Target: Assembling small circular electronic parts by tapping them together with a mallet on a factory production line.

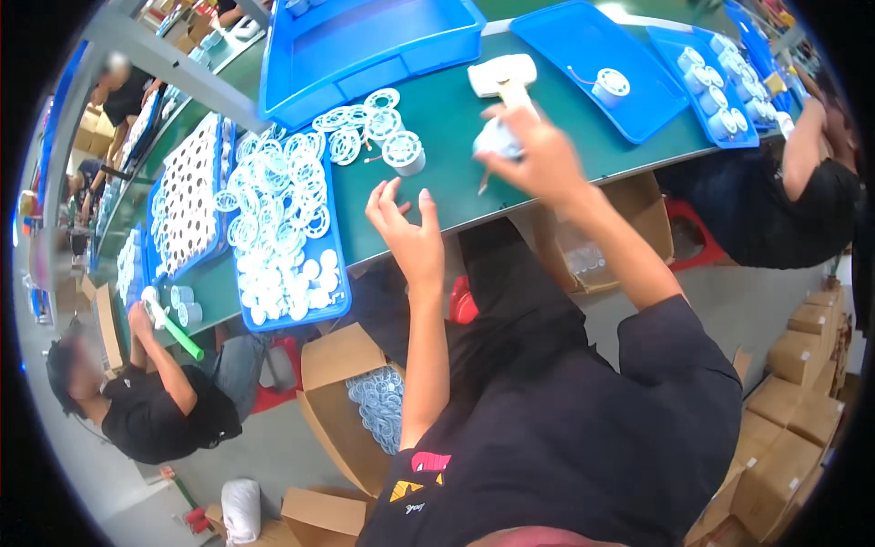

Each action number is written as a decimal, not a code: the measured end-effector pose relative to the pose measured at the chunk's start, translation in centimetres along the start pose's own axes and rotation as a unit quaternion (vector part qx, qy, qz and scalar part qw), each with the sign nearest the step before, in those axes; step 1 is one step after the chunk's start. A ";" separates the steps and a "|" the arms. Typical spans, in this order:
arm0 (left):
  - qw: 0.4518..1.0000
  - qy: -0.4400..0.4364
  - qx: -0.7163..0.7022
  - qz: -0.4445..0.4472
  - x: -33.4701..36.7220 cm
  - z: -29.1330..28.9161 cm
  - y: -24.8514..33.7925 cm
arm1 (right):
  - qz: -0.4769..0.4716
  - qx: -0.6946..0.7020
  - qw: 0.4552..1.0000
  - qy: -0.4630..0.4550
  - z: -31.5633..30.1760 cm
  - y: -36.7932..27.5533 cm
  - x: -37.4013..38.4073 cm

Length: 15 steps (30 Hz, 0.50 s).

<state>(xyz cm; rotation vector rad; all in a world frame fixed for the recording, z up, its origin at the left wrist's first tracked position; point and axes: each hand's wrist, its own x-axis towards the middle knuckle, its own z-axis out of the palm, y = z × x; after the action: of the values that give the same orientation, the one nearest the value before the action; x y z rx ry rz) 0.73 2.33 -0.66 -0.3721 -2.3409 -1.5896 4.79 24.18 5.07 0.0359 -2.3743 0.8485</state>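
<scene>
My right hand [547, 159] is closed on a pale blue round housing [497, 141], a little above the green bench. A short wire hangs from the housing; hand and housing are blurred by motion. Empty, with fingers apart and slightly curled, my left hand [410, 232] is over the bench's front edge. Just beyond it stands another round housing [403, 153] with a slotted white top and a small wire. Several white slotted rings [357, 120] lie in a loose heap behind that. A white, block-headed object [503, 75] with a cream stem is beside my right hand.
A blue tray [342, 264] of rings and white caps is at left. Behind is a large blue bin [383, 68]; at right, a blue tray [629, 114] bears one housing. Below the bench is an open carton [342, 356]. People sit on both sides.
</scene>
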 end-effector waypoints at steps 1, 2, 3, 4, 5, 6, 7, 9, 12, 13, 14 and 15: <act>1.000 0.010 0.009 -0.004 0.2 -0.2 0.0 | 0.036 -0.078 0.994 0.065 -1.2 1.6 0.0; 1.000 -0.003 0.002 -0.023 0.5 -0.1 0.2 | 0.031 -0.074 0.987 0.138 -3.3 3.2 0.2; 0.999 -0.016 -0.008 -0.041 0.9 0.3 0.5 | 0.096 -0.141 0.969 0.180 -5.8 5.2 -0.2; 0.996 -0.031 -0.007 -0.083 1.3 0.5 0.9 | 0.143 -0.174 0.954 0.197 -8.0 6.2 -0.4; 0.998 -0.021 -0.014 -0.056 1.7 1.5 0.6 | 0.168 -0.246 0.932 0.206 -10.5 9.4 -1.3; 0.999 -0.011 -0.016 -0.029 2.1 2.1 0.1 | 0.183 -0.279 0.918 0.213 -12.1 12.6 -2.0; 0.999 -0.011 -0.021 -0.035 2.5 2.5 0.1 | 0.215 -0.292 0.907 0.215 -12.6 13.7 -2.5; 1.000 -0.002 0.012 -0.015 3.3 2.7 -1.0 | 0.259 -0.289 0.905 0.172 -12.6 15.2 -2.8; 1.000 -0.015 0.020 -0.016 4.4 2.4 -1.3 | 0.289 -0.273 0.917 0.016 -12.7 16.1 -3.5; 0.999 -0.038 -0.004 -0.021 4.6 2.4 -1.5 | 0.278 -0.321 0.905 0.034 -11.9 15.1 -3.5; 1.000 -0.022 0.000 -0.013 4.2 2.4 -1.5 | 0.276 -0.321 0.905 0.031 -11.4 14.4 -3.7; 1.000 -0.022 -0.002 -0.014 3.9 2.3 -1.0 | 0.227 -0.363 0.899 0.094 -11.2 13.8 -4.1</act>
<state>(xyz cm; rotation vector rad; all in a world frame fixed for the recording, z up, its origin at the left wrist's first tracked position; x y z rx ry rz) -3.47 4.35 -0.88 -0.3813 -2.3853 -1.6155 11.09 40.99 1.79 -0.8862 -2.3914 0.0874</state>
